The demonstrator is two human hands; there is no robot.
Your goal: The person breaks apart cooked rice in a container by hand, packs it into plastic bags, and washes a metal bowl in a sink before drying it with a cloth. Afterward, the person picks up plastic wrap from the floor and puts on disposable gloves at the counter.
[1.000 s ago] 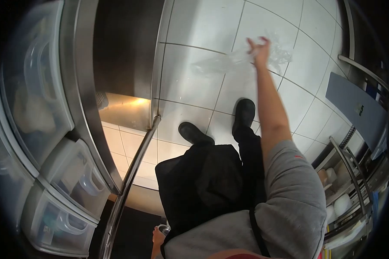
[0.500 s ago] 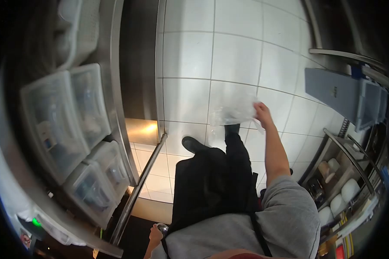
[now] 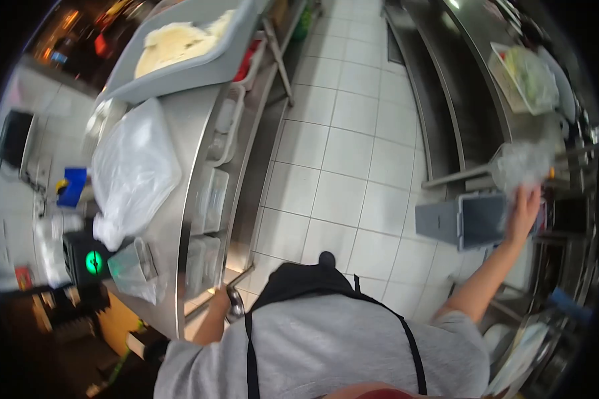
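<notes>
On the right side of the frame, the right hand [image 3: 524, 209] has its fingers closed on a crumpled clear plastic bag [image 3: 522, 166], which bunches up above the fingers and looks blurred. The bag and hand show at the upper right edge of a grey bin [image 3: 489, 221], whose opening is dark; whether the bag touches the bin, I cannot tell. At the lower left of the center, the left hand [image 3: 221, 302] is curled at a shiny metal item [image 3: 235, 302], seen only in part, beside the edge of the steel counter [image 3: 196, 130]; how firmly it grips, I cannot tell. On that counter, toward the upper left, sits a large grey tub [image 3: 243, 40] with a pale, doughy mass [image 3: 180, 45] inside. Nearer, a knotted white plastic bag [image 3: 136, 163] lies on the counter, with a clear container [image 3: 132, 266] just below it in the frame. At the upper right, a white tray [image 3: 512, 90] holds something pale green [image 3: 529, 73] under clear plastic. White floor tiles [image 3: 336, 146] run up the middle, between the counter and the steel shelves [image 3: 436, 86].
</notes>
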